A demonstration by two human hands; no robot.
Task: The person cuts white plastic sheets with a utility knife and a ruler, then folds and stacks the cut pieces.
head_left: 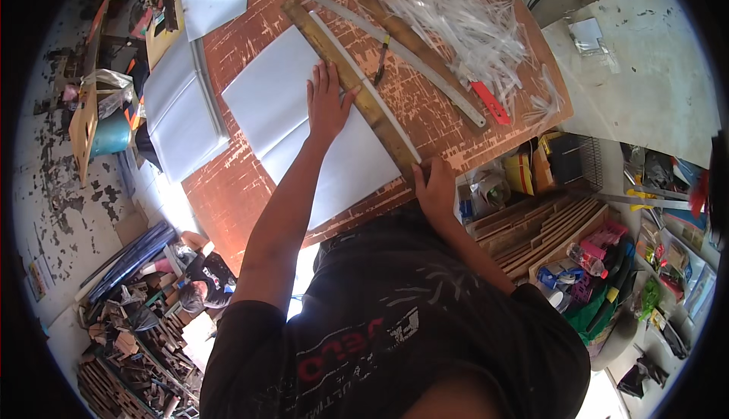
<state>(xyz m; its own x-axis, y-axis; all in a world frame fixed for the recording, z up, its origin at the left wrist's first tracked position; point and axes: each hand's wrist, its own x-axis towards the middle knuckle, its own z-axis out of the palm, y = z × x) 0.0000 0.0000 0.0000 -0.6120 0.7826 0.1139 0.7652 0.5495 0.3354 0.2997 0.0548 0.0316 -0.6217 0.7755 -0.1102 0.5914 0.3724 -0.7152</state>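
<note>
Brown bar on white sheet: a slip could spoil the line

White sheet (pixel 269 88) lies on the worn brown table (pixel 216 225), in front of the person. A long brown bar (pixel 379 125) sits along its right edge, and a thin white strip (pixel 398 132) runs down the bar's other side.

The left hand (pixel 328 111) is flat, with its fingers spread over the sheet and the bar's edge. It seems to press down and does not grab anything. The right hand (pixel 434 185) is bent at the near end of the bar. I cannot tell if it pinches the bar or just touches it.

The bar could swing crooked if one hand pushes harder than the other. The sheet could slide or wrinkle if the left hand shoves it sideways, as it looks thin and smooth.

A small dark knife-like tool (pixel 382 58) lies just beside the strip. If a hand went that way without looking, it could get poked or cut. Loose clear strips (pixel 478 28) are piled farther off and might stray under the bar.
</note>
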